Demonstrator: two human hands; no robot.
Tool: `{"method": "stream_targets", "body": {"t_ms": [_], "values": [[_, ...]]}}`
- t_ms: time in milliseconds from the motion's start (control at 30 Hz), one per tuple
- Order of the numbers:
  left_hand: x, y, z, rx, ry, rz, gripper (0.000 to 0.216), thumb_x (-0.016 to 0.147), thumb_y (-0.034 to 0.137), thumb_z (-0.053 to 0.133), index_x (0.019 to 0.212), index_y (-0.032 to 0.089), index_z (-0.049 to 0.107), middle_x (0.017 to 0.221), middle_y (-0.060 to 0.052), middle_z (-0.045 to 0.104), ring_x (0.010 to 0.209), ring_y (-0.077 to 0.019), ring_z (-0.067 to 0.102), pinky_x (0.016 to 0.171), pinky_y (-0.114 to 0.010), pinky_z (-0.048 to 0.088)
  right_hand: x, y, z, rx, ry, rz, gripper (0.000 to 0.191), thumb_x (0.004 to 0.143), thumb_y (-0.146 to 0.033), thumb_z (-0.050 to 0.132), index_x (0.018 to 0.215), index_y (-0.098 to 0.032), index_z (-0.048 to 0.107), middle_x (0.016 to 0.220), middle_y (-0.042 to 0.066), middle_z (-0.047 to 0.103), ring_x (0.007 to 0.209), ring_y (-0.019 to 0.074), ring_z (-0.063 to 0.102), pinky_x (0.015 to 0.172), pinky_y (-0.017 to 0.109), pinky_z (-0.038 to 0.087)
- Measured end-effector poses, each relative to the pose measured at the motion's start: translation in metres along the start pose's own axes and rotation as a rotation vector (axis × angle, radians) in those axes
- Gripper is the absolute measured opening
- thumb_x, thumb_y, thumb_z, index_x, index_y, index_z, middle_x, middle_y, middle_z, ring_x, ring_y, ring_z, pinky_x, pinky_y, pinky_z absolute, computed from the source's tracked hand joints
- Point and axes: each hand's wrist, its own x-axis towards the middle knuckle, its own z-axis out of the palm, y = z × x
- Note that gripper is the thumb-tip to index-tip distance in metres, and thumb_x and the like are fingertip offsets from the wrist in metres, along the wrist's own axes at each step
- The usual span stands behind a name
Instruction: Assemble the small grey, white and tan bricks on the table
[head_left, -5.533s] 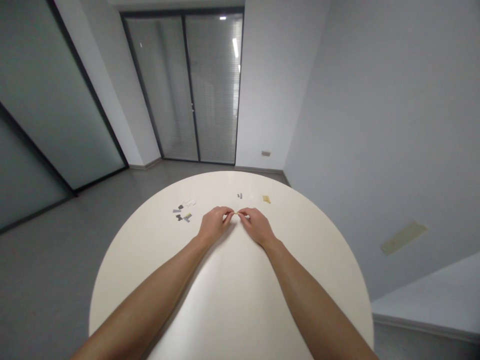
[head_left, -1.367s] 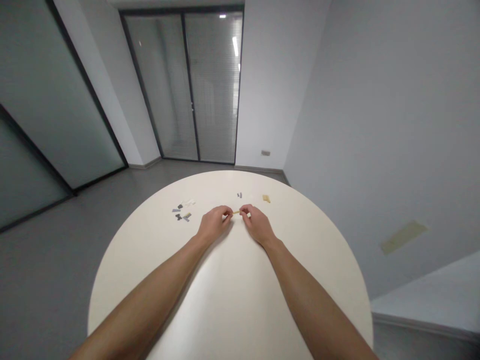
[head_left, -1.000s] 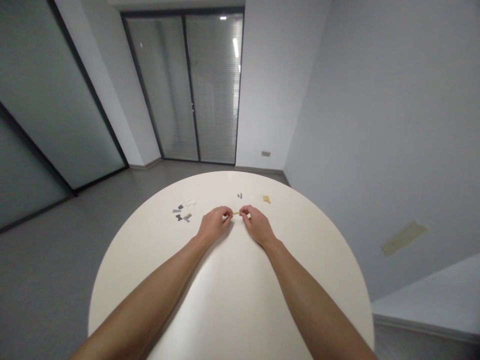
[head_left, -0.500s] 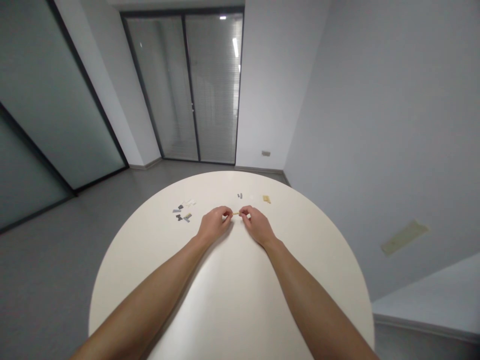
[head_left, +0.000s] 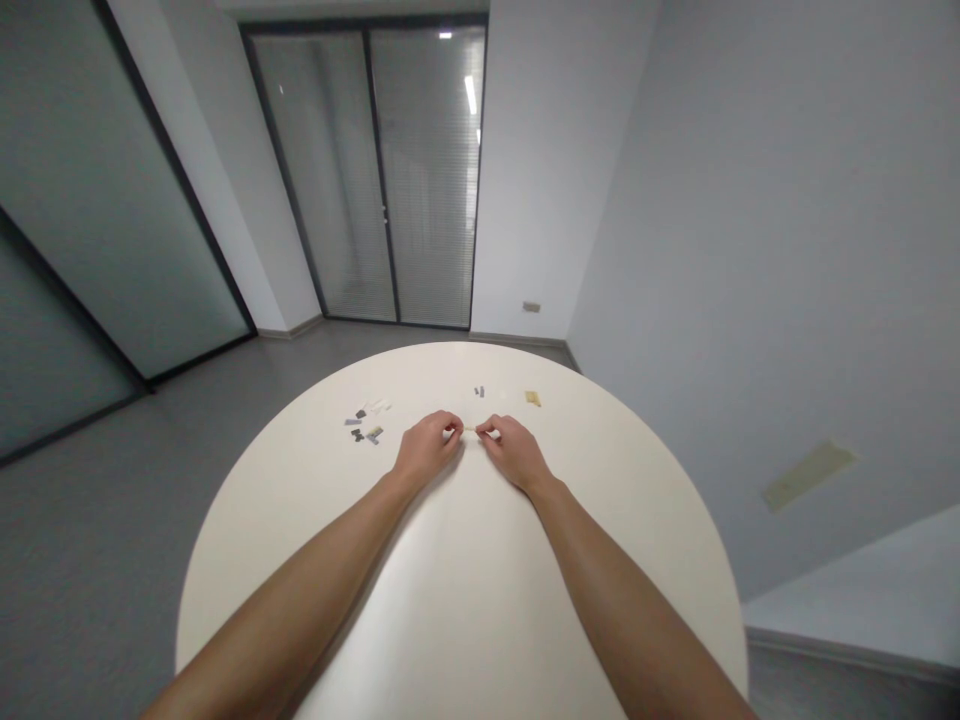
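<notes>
Left hand (head_left: 431,445) and right hand (head_left: 514,448) both pinch one yellowish strip (head_left: 470,429).

- table (head_left: 465,600): smooth, satin-glossy
- door (head_left: 427,180): shiny glass
- side panel (head_left: 97,220): frosted glass, matt
- wall (head_left: 750,220): smooth, matt
- floor (head_left: 97,540): matt
- thin yellow piece (head_left: 470,429): material too small to tell

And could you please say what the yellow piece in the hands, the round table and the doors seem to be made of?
Yellow piece: perhaps plastic, looking thin and straight, but too small to tell.
Round table: probably laminate or lacquer, smooth with a soft sheen.
Doors: apparently glass, glossy with bright streaks; the dark frame may be metal.
</notes>
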Motion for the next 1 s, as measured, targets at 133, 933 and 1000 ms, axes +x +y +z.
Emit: {"method": "stream_targets", "body": {"t_ms": [133,933,1000], "values": [[0.0003,0.0009,-0.0004,0.011,-0.003,-0.011,0.015,0.089,0.023,0.054,0.094,0.023,0.067,0.099,-0.002,0.072,0.094,-0.0193,0.064,0.079,-0.029,0.047,-0.0003,-0.0034,-0.0011,-0.003,0.007,0.02,0.009,0.091,-0.021,0.061,0.097,-0.024,0.067,0.098,0.002,0.069,0.09,0.0161,0.063,0.083,0.028,0.045],[-0.0005,0.0011,-0.0014,0.024,-0.04,-0.008,0.013,0.088,0.023,0.057,0.095,0.024,0.068,0.101,-0.002,0.072,0.096,-0.02,0.065,0.079,-0.03,0.047,0.0004,-0.0057,-0.0023,-0.01,0.018,0.016,0.018,0.092,-0.02,0.061,0.107,-0.025,0.069,0.105,0.003,0.072,0.098,0.0184,0.064,0.089,0.033,0.048],[-0.0007,0.0007,-0.0007,0.024,-0.035,-0.005,0.013,0.088,0.023,0.057,0.095,0.024,0.068,0.101,-0.002,0.072,0.096,-0.02,0.065,0.08,-0.03,0.047,0.0005,-0.005,-0.0018,-0.017,0.019,-0.001,0.019,0.092,-0.02,0.061,0.108,-0.025,0.069,0.107,0.004,0.073,0.102,0.0192,0.064,0.092,0.035,0.048]]}}
